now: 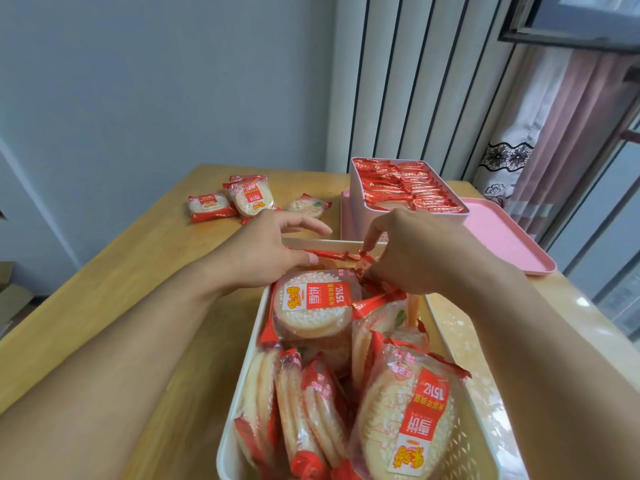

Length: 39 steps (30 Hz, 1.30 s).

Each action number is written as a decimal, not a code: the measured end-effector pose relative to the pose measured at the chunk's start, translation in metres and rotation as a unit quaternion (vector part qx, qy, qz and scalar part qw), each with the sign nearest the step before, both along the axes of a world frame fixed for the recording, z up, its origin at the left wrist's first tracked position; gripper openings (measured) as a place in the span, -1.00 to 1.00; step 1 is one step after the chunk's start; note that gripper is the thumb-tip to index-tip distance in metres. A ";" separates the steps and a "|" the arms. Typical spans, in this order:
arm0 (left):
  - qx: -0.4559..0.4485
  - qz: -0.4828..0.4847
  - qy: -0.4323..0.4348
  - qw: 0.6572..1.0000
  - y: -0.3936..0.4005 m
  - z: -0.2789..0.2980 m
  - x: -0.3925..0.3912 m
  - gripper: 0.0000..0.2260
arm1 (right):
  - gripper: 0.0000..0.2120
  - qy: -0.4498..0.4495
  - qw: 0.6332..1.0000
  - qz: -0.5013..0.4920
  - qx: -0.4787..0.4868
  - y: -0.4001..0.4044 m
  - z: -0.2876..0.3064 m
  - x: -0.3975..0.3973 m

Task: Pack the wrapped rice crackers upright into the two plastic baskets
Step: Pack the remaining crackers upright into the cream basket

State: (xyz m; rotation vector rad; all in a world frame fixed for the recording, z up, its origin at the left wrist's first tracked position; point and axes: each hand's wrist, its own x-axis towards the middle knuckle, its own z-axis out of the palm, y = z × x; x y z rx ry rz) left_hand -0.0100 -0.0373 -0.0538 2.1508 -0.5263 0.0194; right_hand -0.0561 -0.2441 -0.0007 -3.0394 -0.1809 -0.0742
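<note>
**Near basket part-packed; both hands working its far end**

The white basket [242,393] fills the lower centre of the frame, on the wooden bench [104,289]. Its contents are disorderly: some wrapped rice crackers [304,403] stand on edge at lower left, one large pack [408,410] leans at lower right, and another pack [311,306] lies face-up across the middle.

The left hand [266,261] rests over the far left corner of the basket, fingers loosely spread, thumb touching a red wrapper edge [329,254]; I cannot tell whether it actually grips anything. The right hand [408,258] has its grip pressed together, pinching a crimped wrapper end [367,256] at the far rim.

The pink basket [356,202], upper centre right, sits on a pink tray [502,237] and appears full, its packs in upright rows. Four loose packs [242,199] remain on the bench at upper centre left, well apart from both baskets.

Risks, by judgement:
- A pinch on the crimped end alone is weak; the film may slip and the pack drop flat.
- The face-up and leaning packs occupy space; pressing more in beside them may crack the crackers.
- Upright packs at lower left lack support on one side and may topple.
</note>
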 end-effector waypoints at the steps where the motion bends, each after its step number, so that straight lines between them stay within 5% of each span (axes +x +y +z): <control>1: -0.008 -0.001 0.006 1.000 0.000 0.000 0.000 -0.63 | -0.74 -0.005 1.000 0.000 0.012 0.000 0.000 0.000; 14: -0.128 -0.023 0.007 0.992 -0.009 0.011 -0.008 -0.61 | -0.83 -0.196 0.928 0.049 0.312 -0.014 0.026 -0.002; 19: -0.110 -0.013 -0.050 0.993 -0.017 0.011 -0.013 -0.75 | -0.75 -0.112 0.958 0.075 0.252 -0.011 0.024 -0.003; 23: -0.140 0.007 -0.105 0.984 -0.019 0.015 -0.015 -0.81 | -0.45 -0.118 0.958 0.136 0.225 -0.011 0.029 -0.012; 27: -0.185 0.011 -0.102 0.977 -0.019 0.021 -0.019 -0.78 | -0.63 -0.146 0.970 0.113 0.156 -0.008 0.024 -0.012; 32: -0.226 0.047 -0.091 0.969 -0.021 0.023 -0.021 -0.53 | -0.60 -0.126 0.969 0.126 0.170 -0.001 0.017 -0.010; 36: -0.219 0.058 -0.072 0.971 -0.024 0.024 -0.025 -0.60 | -0.61 -0.114 0.963 0.143 0.199 -0.001 0.016 -0.009; 39: -0.197 0.066 -0.055 0.977 -0.019 0.022 -0.017 -0.80 | -0.44 -0.107 0.965 0.133 0.198 -0.007 0.016 -0.004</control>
